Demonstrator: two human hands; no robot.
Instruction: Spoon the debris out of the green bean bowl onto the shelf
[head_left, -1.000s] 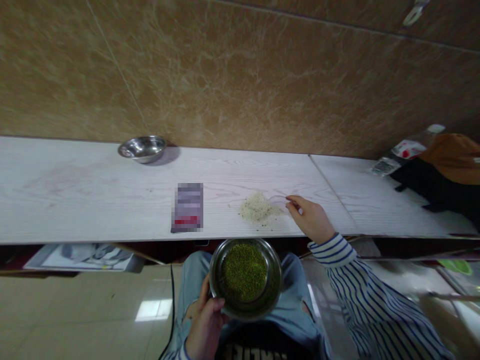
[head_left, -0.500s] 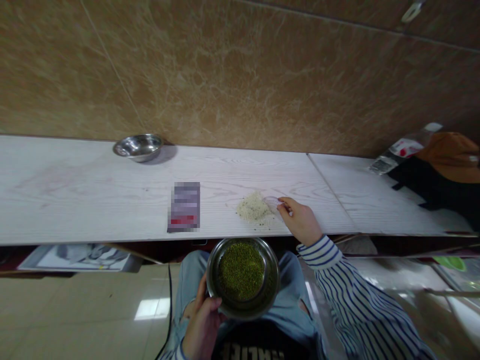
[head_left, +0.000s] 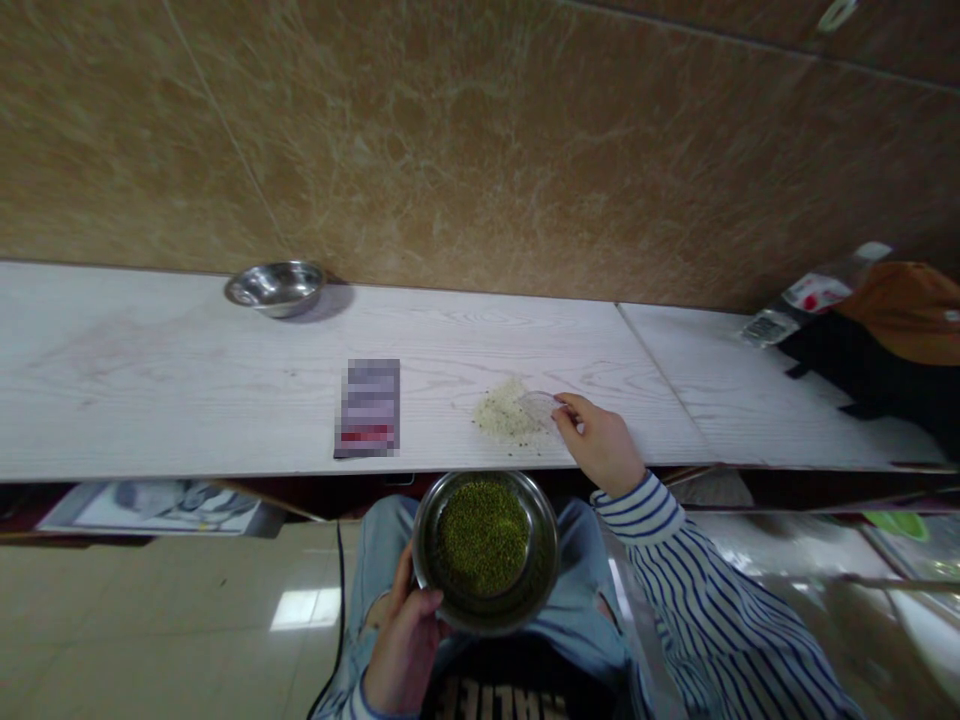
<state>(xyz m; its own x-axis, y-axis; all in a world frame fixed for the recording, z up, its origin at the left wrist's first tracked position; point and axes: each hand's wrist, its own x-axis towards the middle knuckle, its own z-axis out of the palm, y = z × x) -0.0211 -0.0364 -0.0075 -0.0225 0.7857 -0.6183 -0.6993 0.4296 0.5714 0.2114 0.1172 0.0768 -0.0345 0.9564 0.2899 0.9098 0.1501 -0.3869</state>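
Observation:
My left hand (head_left: pixel 409 635) grips the left rim of a steel bowl (head_left: pixel 546 590), thumb on the edge, over my lap. Green mung beans (head_left: pixel 484 535) cover the bowl's floor. On the white table, my right hand (head_left: pixel 600 440) pinches a clear plastic piece (head_left: pixel 538 405), which looks like a spoon. Its far end touches the right side of a pile of pale, rice-like grains (head_left: pixel 504 412). Several dark or green specks lie among the grains and along the pile's near edge.
A second steel bowl (head_left: pixel 277 290) stands by the wall at the back left. A blurred phone-like rectangle (head_left: pixel 370 408) lies left of the pile. At the far right are a plastic bottle (head_left: pixel 817 290) and a brown-and-black cloth item (head_left: pixel 907 320). An open drawer (head_left: pixel 161 508) is below the table.
The clear plastic piece has shifted slightly left over the pile's right side, and fewer specks show there. The bowl in my left hand stays put; the view has tilted slightly.

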